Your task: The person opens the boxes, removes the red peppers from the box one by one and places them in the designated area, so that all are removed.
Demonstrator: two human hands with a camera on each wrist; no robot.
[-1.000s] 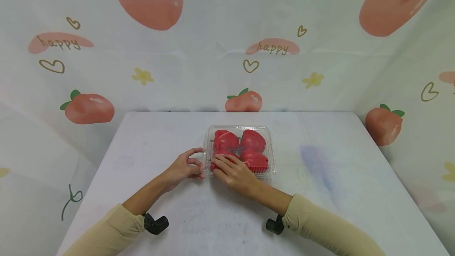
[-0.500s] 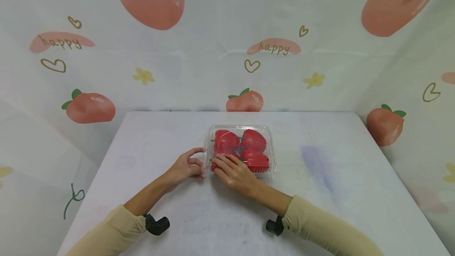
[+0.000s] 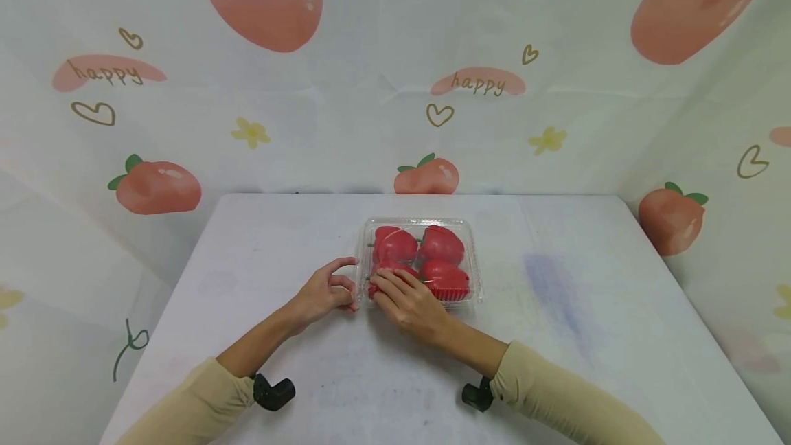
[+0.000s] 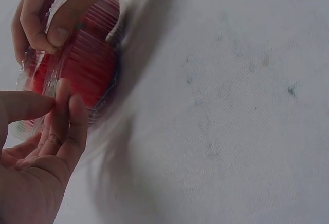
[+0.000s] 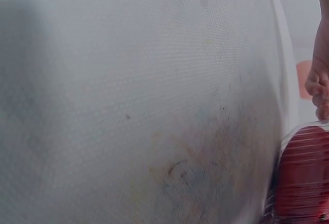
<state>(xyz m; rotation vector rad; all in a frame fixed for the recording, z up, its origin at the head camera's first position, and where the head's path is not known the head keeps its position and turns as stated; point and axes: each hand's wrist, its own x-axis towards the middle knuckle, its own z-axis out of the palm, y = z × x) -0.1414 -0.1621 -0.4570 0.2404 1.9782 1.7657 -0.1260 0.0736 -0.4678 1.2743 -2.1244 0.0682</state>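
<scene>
A clear plastic clamshell box (image 3: pixel 475 253) with ribbed sides sits on the white table, several red bell peppers (image 3: pixel 442 244) with green stems inside. At its near left corner my left hand (image 3: pixel 323 294) pinches the rim between thumb and fingertips, as the left wrist view shows. My right hand (image 3: pixel 404 304) comes over the near side, fingers lying on the lid above the near left pepper, its thumb (image 4: pixel 59 35) pressed at the rim. Part of that pepper is hidden under these fingers. In the right wrist view, the box's ribbed wall (image 5: pixel 300 178) shows at the lower right.
The white tabletop (image 3: pixel 587 335) carries a faint blue stain right of the box. Behind it hangs a white cloth (image 3: pixel 358 122) printed with peaches, flowers and hearts. Dark wrist cameras (image 3: pixel 274 392) sit at both sleeve cuffs.
The head view shifts very slightly to the right. Both hands and the box keep the same positions relative to each other.
</scene>
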